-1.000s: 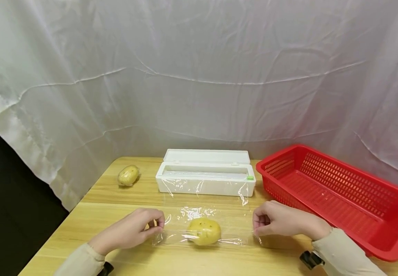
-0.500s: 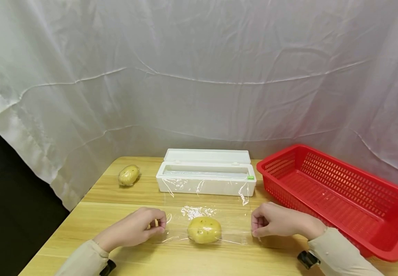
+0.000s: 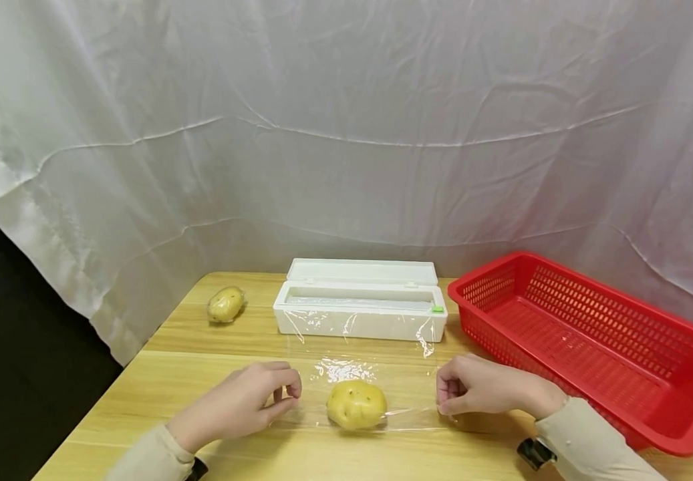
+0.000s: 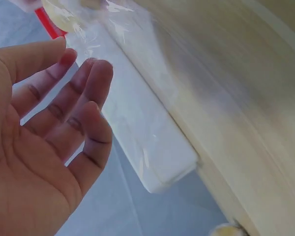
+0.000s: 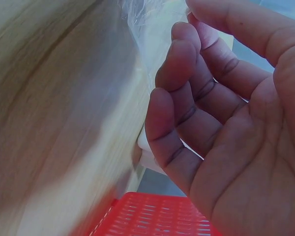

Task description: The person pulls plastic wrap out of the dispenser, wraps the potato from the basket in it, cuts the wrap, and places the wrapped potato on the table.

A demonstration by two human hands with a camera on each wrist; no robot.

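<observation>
A yellow potato (image 3: 356,405) sits on the wooden table between the two hands. Clear cling film (image 3: 340,369) stretches from a white cling film box (image 3: 361,325) toward the potato. At the potato's left, the left hand (image 3: 250,403) has its thumb and index fingertips brought together at the film's near left corner. The right hand (image 3: 484,385) pinches the near right corner, its other fingers curled. The left wrist view shows streaky film just past the left fingertips (image 4: 64,51). In the right wrist view, film hangs beside the right fingertips (image 5: 191,14).
Another potato (image 3: 226,304), wrapped in film, lies at the back left of the table (image 3: 202,347). The box's lid (image 3: 361,271) is raised. A red plastic basket (image 3: 581,347) stands at the right, close to the right forearm. A pale curtain (image 3: 346,133) hangs behind.
The left hand has moved slightly right, toward the potato. Film that crossed the potato's front now shows mainly to its right. The right hand has shifted only a little left.
</observation>
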